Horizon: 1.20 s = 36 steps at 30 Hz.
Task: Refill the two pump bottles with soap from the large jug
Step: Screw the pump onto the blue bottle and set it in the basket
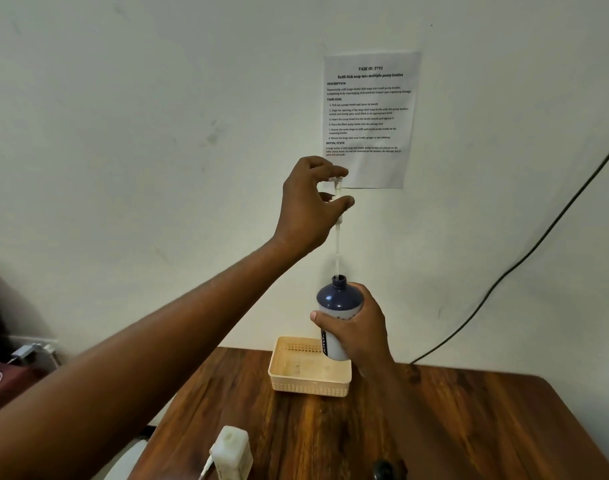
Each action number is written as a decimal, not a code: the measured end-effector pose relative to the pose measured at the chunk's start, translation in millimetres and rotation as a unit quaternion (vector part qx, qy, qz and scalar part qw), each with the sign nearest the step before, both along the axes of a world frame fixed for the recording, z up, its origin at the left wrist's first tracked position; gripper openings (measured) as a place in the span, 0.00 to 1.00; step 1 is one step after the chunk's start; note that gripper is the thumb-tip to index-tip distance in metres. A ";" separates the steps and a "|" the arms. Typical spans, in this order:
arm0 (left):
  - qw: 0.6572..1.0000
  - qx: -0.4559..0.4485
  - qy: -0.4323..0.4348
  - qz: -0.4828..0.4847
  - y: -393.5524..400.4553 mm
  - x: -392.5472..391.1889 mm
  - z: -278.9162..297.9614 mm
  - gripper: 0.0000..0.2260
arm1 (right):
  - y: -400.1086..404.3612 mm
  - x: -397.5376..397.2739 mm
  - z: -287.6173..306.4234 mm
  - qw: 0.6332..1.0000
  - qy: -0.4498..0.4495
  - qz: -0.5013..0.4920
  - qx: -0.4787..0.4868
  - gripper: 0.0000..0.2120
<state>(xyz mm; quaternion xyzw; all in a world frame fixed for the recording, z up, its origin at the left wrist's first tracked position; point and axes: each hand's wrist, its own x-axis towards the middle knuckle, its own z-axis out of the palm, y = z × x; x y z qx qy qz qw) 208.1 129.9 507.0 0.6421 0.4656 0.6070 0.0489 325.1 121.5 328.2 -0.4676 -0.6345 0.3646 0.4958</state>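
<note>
Left hand (313, 202) up high, fingertips pinched on the white pump head (337, 181), thin dip tube (337, 247) dangling with its tip at the open neck. Right hand (356, 327) wrapped round the blue-shouldered pump bottle (336, 299), held upright in the air above the cream basket (308, 368). Tube probably light, whippy; best gripped at the rigid collar. Bottle smooth, likely slippery if soapy; mid-body hold looks right.
</note>
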 end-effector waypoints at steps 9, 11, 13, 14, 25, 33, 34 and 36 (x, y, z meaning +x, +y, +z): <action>1.000 0.009 -0.003 -0.006 -9.9 10.0 -25.7 0.19 | 0.9 4.6 11.7 1.000 -0.019 -0.010 0.015 0.35; 1.000 0.008 -0.010 -0.019 -14.7 12.7 -35.9 0.18 | 0.8 6.4 15.3 1.000 -0.020 -0.015 0.016 0.35; 1.000 0.006 -0.008 -0.025 -18.6 15.1 -45.6 0.18 | 0.9 7.7 19.3 1.000 -0.019 -0.020 0.015 0.35; 1.000 0.007 -0.008 -0.029 -19.8 15.9 -49.9 0.18 | 1.2 8.3 21.3 0.999 -0.021 -0.023 0.016 0.35; 0.999 0.005 -0.003 -0.042 -26.0 17.6 -73.9 0.17 | 1.5 11.9 31.8 0.997 -0.044 -0.050 0.032 0.32; 0.998 -0.012 -0.001 -0.068 -27.8 16.8 -74.1 0.20 | -1.0 12.6 32.4 0.997 -0.042 -0.060 0.031 0.30; 0.997 -0.020 -0.008 -0.080 -27.9 15.9 -73.5 0.21 | -1.2 13.2 33.5 0.997 -0.039 -0.061 0.033 0.30; 0.995 -0.037 -0.028 -0.088 -28.1 11.7 -72.3 0.24 | -2.6 15.0 35.6 0.997 -0.026 -0.060 0.041 0.30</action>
